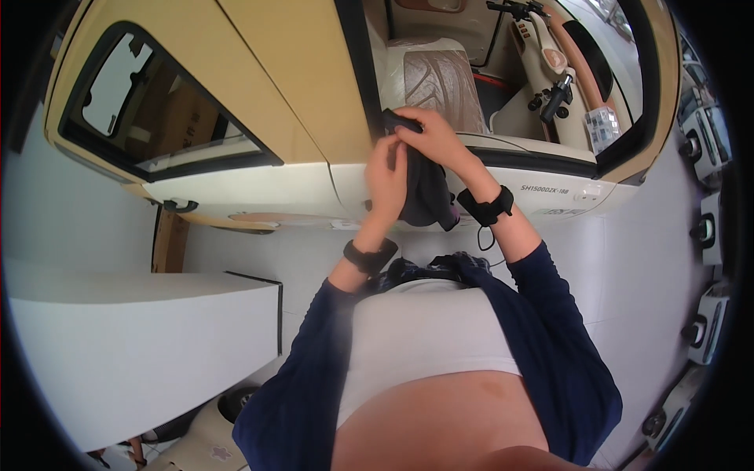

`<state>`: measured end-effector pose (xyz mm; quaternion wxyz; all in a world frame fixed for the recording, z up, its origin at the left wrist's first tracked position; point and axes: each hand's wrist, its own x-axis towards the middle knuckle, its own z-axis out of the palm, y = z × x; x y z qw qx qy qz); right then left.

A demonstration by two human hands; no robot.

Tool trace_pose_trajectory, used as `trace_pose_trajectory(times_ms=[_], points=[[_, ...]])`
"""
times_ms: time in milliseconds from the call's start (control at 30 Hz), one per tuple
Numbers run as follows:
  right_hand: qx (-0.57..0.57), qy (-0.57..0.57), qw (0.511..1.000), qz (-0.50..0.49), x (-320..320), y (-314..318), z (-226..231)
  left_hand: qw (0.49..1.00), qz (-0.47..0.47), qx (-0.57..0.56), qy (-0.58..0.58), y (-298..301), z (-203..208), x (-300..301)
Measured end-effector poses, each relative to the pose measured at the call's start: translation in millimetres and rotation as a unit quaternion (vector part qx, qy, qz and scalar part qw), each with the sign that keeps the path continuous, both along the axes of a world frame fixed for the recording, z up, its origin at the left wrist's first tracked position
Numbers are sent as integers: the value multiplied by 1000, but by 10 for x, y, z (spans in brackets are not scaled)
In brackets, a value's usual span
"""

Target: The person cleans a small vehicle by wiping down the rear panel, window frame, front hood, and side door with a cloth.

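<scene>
A dark grey, soft-looking fabric item [428,192] hangs against the outside of a small yellow-and-white vehicle [290,94], just below its open window. Its exact kind cannot be made out. My right hand [436,140] is closed on the black upper part of the item, at the window's lower corner. Close beside it, my left hand [385,177] has its fingers bent and pinched at the same upper part; the fingertips of both hands nearly meet. Black bands circle both my wrists.
Through the window show a plastic-covered seat [440,86] and a handlebar [558,98]. A white counter [149,345] stands at the left, with a beige vehicle [208,436] behind it. Several white vehicles [707,228] line the right side.
</scene>
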<state>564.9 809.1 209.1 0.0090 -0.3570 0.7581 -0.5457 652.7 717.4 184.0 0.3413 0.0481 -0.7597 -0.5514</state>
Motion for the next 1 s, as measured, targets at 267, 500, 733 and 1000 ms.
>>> trace_pose_trajectory(times_ms=[267, 500, 733, 1000], points=[[69, 114, 991, -21, 121, 26, 131, 1000, -16, -20, -17, -11, -163, 38], [-20, 65, 998, 14, 141, -24, 121, 1000, 26, -2, 9, -73, -34, 141], [-81, -53, 989, 107, 67, -92, 165, 998, 38, 23, -42, -124, 13, 197], [48, 214, 976, -3, 102, -65, 113, 991, 68, -4, -119, -141, -15, 280]])
